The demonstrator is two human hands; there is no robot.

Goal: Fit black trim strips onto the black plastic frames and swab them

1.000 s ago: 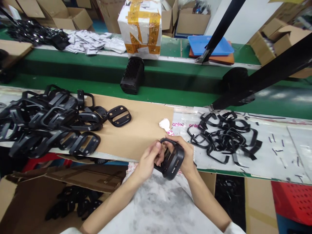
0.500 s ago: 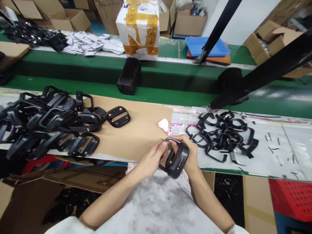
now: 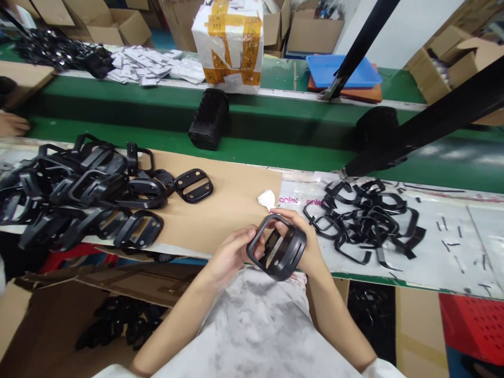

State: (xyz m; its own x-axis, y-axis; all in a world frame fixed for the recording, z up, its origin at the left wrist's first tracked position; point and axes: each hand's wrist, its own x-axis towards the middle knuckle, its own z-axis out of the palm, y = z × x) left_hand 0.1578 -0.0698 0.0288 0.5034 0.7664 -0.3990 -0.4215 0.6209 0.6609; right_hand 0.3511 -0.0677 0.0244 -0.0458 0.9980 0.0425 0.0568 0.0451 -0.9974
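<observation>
Between my hands, over the front edge of the bench, is a black plastic bracket (image 3: pixel 289 258) with a rounded loop frame and a slotted plate. My left hand (image 3: pixel 235 251) grips the loop's left side, thumb on top. My right hand (image 3: pixel 305 233) is wrapped round the far right side of the bracket, some of its fingers hidden behind it. Just beyond lies a crumpled white wad (image 3: pixel 266 199) on the brown cardboard sheet (image 3: pixel 232 194). A similar slotted black piece (image 3: pixel 193 185) rests flat on that sheet, beside a heap of black brackets (image 3: pixel 90 184) to the left.
Thin black strips and loops (image 3: pixel 370 218) lie in a tangle at right. Behind, a black ribbed block (image 3: pixel 209 119) stands on the green surface near a taped white box (image 3: pixel 228 44). A black post (image 3: pixel 429 113) slants in from the right. Another person's hand (image 3: pixel 13 125) shows far left.
The bracket has been turned so its loop opening faces up toward me. My left hand has shifted slightly left along with it. Another person's hand has appeared at the left edge.
</observation>
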